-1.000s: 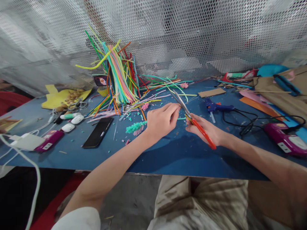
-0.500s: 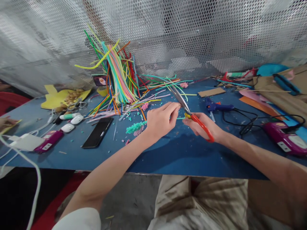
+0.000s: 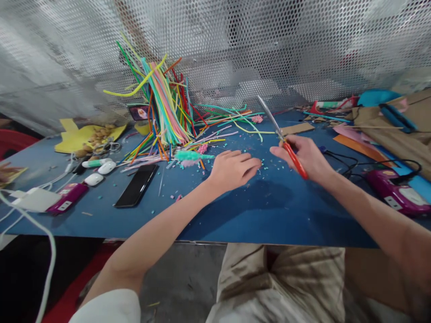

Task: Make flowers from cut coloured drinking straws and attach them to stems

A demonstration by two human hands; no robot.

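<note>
My left hand (image 3: pixel 235 168) is closed over the table, its fingers bent together. From its far left side sticks the thin stem of a mint-green pipe-cleaner sprig (image 3: pixel 189 155), slightly blurred; the end inside the hand is hidden. Below the sprig a lilac fuzzy piece (image 3: pixel 191 163) shows in part. My right hand (image 3: pixel 299 154) grips red-handled scissors (image 3: pixel 294 159), blades tilted up and away to the left. A gap separates the scissors from my left hand. Small mint and pink clippings lie between and around the hands.
A tall bundle of coloured pipe cleaners (image 3: pixel 164 103) stands at the back, more strewn beside it. A black phone (image 3: pixel 136 186) lies to the left. Purple power strips (image 3: pixel 397 190), cables, cardboard (image 3: pixel 298 128) and a yellow sheet (image 3: pixel 79 139) lie around. Another person's hand (image 3: pixel 8 172) is at far left.
My right hand and the scissors have moved right and up, away from my left hand. The mint-green sprig has swung up, and my left hand has shifted slightly right.
</note>
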